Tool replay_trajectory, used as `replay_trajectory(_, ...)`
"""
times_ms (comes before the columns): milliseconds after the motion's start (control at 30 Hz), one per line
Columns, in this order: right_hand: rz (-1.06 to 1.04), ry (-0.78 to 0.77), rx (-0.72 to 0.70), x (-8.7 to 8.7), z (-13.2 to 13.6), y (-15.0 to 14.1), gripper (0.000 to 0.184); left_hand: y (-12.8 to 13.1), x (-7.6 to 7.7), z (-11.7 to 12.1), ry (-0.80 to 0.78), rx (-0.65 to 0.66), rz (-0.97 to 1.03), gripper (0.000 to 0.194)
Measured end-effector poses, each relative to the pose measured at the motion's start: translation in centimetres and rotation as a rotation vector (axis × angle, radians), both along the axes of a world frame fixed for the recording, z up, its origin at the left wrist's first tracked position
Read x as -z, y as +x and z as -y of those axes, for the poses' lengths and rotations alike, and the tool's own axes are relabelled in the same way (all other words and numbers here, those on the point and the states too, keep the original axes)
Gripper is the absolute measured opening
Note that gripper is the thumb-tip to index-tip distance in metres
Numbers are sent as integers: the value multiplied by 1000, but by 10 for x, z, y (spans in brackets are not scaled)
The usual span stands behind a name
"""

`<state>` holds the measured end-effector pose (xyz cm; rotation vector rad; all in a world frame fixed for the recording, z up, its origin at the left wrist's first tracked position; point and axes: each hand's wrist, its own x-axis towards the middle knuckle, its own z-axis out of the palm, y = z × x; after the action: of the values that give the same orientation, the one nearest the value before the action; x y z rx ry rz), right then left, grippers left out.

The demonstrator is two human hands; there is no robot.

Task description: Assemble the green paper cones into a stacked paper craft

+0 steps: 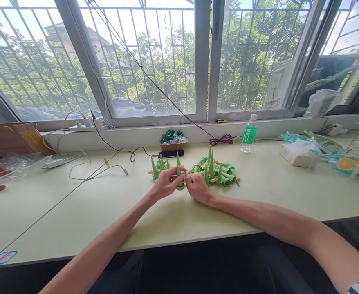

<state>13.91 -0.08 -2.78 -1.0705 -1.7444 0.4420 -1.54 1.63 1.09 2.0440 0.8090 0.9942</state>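
My left hand (166, 182) is closed around a green cone-shaped piece (178, 170) that stands upright, tip up, above the table. Right beside it, my right hand (198, 187) has its fingers pinched together against the same piece; whatever small thing lies in that pinch is hidden. Behind my right hand spreads a pile of green cone-shaped pieces (227, 173) with small yellow bits among them, most lying on their sides and a few upright. Another group of green cones (155, 169) stands upright just beyond my left hand.
A phone (171, 153) lies behind the cones, by a small box of green material (173, 139). A water bottle (249, 134) stands at the back right, a tissue pack (300, 154) farther right. Cables (98, 173) cross the left side; plastic bags (10, 163) lie far left.
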Motion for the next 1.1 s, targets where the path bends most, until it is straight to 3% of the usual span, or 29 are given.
replay_trajectory(200, -34, -7, 1, 2, -3, 1, 61, 2, -1, -1, -34, -2, 44, 44)
replay_trajectory(667, -40, 35, 42, 2, -5, 1, 48, 4, 1, -2, 14, -59, 59, 42)
replay_trajectory(800, -28, 64, 55, 5, -8, 1, 46, 3, 1, -2, 77, -63, -7, 39)
replay_trajectory(1000, -50, -26, 24, 5, -7, 1, 50, 2, 1, 2, 257, -79, -123, 36)
replay_trajectory(1100, -54, -43, 16, 4, -6, 2, 49, 3, 1, 2, 270, -89, -122, 38)
